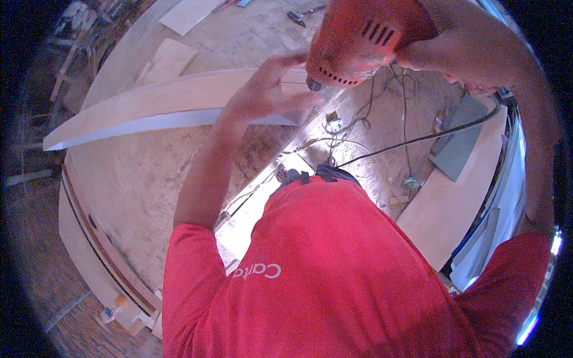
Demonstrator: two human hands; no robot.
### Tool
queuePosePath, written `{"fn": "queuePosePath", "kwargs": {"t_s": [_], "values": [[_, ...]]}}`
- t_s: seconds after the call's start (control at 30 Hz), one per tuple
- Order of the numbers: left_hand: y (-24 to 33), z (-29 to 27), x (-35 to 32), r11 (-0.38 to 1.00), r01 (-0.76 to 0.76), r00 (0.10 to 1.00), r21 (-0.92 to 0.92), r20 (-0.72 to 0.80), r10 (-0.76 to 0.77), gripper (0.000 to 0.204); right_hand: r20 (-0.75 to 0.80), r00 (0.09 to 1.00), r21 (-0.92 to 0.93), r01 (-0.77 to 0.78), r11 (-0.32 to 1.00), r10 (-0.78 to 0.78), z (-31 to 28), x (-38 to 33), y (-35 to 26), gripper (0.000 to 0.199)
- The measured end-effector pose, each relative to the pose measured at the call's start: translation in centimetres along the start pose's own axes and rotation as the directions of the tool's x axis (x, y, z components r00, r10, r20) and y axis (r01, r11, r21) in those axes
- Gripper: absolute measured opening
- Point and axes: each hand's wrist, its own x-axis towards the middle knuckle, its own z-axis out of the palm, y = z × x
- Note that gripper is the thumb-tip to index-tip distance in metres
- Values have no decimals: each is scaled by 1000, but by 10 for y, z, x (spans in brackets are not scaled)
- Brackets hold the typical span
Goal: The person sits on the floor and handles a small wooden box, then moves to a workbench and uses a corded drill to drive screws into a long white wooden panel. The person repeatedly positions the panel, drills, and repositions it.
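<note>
At the top of the view, my right hand (433, 51) is wrapped round the grip of a red power drill (358, 45) with vent slots in its housing. The drill's dark chuck (313, 83) points down and to the left. My left hand (265, 89) is close beside the chuck, over the right end of a long pale board (155, 98). Its fingers look spread, with a gap between them, though motion blurs them. Whether they touch the board or the chuck I cannot tell. Part of my right hand's grip is hidden behind the drill.
A dark cord (418, 140) runs across the right side, and tangled cables (352, 122) lie on the dusty work surface. A hammer (301, 17) lies at the far side. Pale panels (447, 209) line the right edge, with a grey-green sheet (462, 140); long strips (95, 238) are at left.
</note>
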Motion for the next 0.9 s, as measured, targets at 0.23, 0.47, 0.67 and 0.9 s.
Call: {"fn": "queuePosePath", "kwargs": {"t_s": [0.23, 0.47, 0.67, 0.9], "values": [[74, 28, 68, 801, -76, 996, -594, -87, 30, 74, 290, 956, 244, -124, 962, 50, -33, 15, 14, 55], [64, 37, 69, 794, -155, 984, -587, -166, 69, 66, 244, 970, 132, -60, 989, 27, -26, 13, 4, 55], [64, 35, 67, 766, -169, 983, -620, -167, 82, 64, 233, 972, 108, -57, 993, 31, -26, 13, 6, 54], [72, 34, 56, 781, -149, 982, -606, -186, 43, 68, 225, 974, 85, -50, 995, 29, -25, 12, 3, 53]]}}
